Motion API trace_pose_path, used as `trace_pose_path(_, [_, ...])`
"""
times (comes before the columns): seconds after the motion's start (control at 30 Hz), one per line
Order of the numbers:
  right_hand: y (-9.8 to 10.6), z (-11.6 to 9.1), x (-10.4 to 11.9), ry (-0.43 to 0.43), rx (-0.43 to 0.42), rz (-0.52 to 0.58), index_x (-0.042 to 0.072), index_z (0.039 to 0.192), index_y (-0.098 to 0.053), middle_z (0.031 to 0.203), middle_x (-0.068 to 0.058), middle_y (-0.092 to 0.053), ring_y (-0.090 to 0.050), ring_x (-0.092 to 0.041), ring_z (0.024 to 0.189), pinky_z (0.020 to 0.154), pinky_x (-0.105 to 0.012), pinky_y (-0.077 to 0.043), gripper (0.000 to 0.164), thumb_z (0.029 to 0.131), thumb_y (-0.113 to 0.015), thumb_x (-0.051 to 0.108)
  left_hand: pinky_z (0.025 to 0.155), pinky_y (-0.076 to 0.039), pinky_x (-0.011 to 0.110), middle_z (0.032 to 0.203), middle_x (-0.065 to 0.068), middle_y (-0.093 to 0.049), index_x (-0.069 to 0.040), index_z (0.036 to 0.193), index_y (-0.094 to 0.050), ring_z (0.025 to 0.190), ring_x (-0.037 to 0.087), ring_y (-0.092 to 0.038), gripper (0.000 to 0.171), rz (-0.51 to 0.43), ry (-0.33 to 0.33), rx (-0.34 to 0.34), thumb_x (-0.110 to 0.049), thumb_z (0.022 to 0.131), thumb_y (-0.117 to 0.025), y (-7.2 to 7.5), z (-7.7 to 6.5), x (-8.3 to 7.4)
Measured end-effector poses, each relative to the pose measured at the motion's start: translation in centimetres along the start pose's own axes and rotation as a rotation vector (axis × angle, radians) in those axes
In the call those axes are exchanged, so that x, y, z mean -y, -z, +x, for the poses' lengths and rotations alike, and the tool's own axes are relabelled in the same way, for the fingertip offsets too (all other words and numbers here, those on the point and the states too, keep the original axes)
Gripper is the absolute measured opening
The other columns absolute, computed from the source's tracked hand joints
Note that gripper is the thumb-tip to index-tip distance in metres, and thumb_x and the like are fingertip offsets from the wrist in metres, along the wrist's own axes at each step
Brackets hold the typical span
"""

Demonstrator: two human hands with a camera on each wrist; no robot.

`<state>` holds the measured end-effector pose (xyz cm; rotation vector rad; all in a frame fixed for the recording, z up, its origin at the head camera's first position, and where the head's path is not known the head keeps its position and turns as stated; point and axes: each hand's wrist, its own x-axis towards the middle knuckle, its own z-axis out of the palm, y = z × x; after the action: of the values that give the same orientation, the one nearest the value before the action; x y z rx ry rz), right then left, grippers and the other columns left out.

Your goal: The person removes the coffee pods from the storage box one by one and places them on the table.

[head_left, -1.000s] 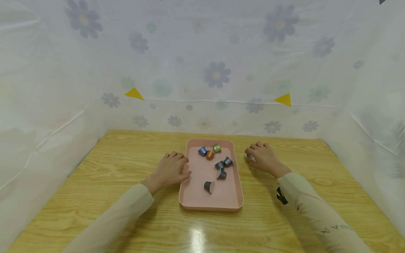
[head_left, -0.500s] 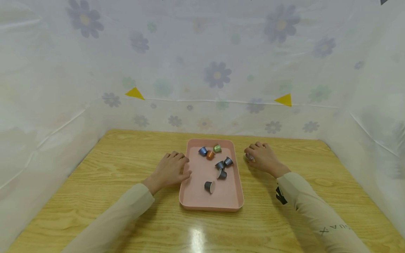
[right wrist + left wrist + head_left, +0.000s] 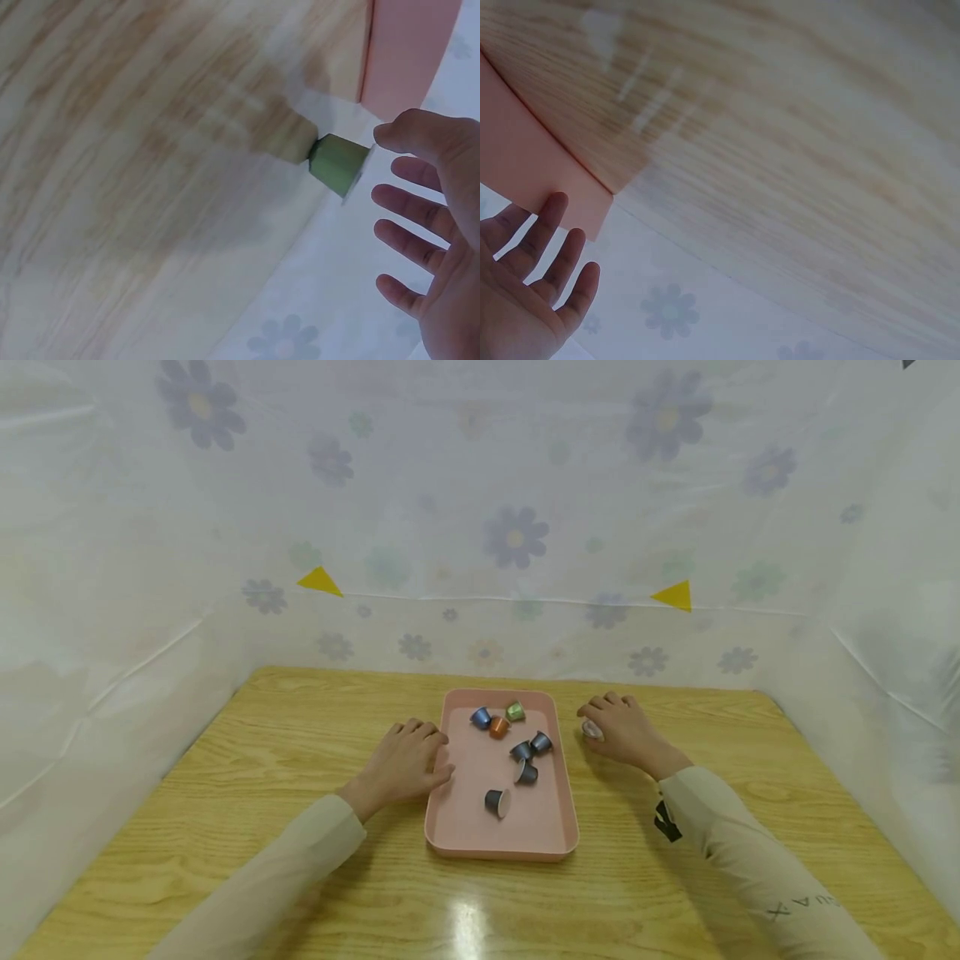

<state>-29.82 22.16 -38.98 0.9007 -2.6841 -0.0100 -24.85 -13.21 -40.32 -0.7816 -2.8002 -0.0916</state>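
Observation:
A green coffee capsule (image 3: 339, 165) stands on its narrow end on the wooden table, lid up. My right hand (image 3: 626, 732) is right over it, fingers spread and the thumb tip beside the lid in the right wrist view. From the head, only the pale lid (image 3: 592, 729) of this capsule shows, partly under the fingers. My left hand (image 3: 400, 762) lies along the left rim of a pink tray (image 3: 468, 827), fingers loosely extended, the thumb reaching over the rim. Its fingers (image 3: 551, 217) overlap the tray's outer wall in the left wrist view.
Inside the tray lie several capsules: a blue one (image 3: 481, 718), an orange one (image 3: 498, 727), a green one (image 3: 514, 712) and dark ones, one of them (image 3: 496, 802) apart near the front. A flowered white sheet (image 3: 480, 635) encloses the table (image 3: 300, 727) behind and at the sides.
My right hand has shifted very slightly left, and more of the capsule's lid shows than half a second ago. The left hand, tray and capsules in it have stayed put.

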Motion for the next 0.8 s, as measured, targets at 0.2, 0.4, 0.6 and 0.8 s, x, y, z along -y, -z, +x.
trace_pose_path(0.2, [0.7, 0.1, 0.4, -0.012, 0.023, 0.009, 0.009, 0.112, -0.061, 0.110, -0.010, -0.061, -0.050, -0.031, 0.102, 0.087, -0.054, -0.038, 0.038, 0.077, -0.071, 0.022, 0.091, -0.041, 0.045, 0.110, 0.003, -0.059, -0.016, 0.110, -0.062, 0.107, 0.026, -0.051, 0.042, -0.006, 0.007, 0.000, -0.048, 0.085, -0.053, 0.0, 0.0, -0.1])
trace_pose_path(0.4, [1.4, 0.1, 1.3, 0.001, 0.017, 0.010, 0.011, 0.112, -0.062, 0.108, -0.008, -0.061, -0.051, -0.029, 0.101, 0.086, -0.053, -0.039, 0.034, 0.080, -0.066, 0.023, 0.091, -0.041, 0.045, 0.110, 0.003, -0.059, -0.016, 0.110, -0.062, 0.107, 0.026, -0.051, 0.042, -0.003, 0.006, 0.004, -0.048, 0.085, -0.052, -0.1, 0.0, 0.0])
trace_pose_path(0.6, [1.8, -0.2, 2.2, 0.048, -0.027, -0.002, 0.011, 0.111, -0.061, 0.105, -0.006, -0.062, -0.052, -0.027, 0.097, 0.084, -0.051, -0.041, 0.034, 0.080, -0.066, 0.024, 0.091, -0.041, 0.045, 0.110, 0.003, -0.059, -0.015, 0.110, -0.062, 0.107, 0.026, -0.051, 0.042, -0.009, 0.002, 0.001, -0.048, 0.085, -0.053, -0.1, 0.0, 0.0])
trace_pose_path(0.8, [2.0, -0.2, 3.3, 0.080, -0.046, -0.013, 0.013, 0.111, -0.061, 0.105, -0.005, -0.062, -0.052, -0.026, 0.099, 0.085, -0.050, -0.040, 0.036, 0.079, -0.068, 0.027, 0.091, -0.041, 0.044, 0.110, 0.003, -0.059, -0.015, 0.110, -0.062, 0.107, 0.026, -0.051, 0.042, -0.003, -0.003, -0.001, -0.048, 0.085, -0.052, 0.0, 0.0, -0.1])
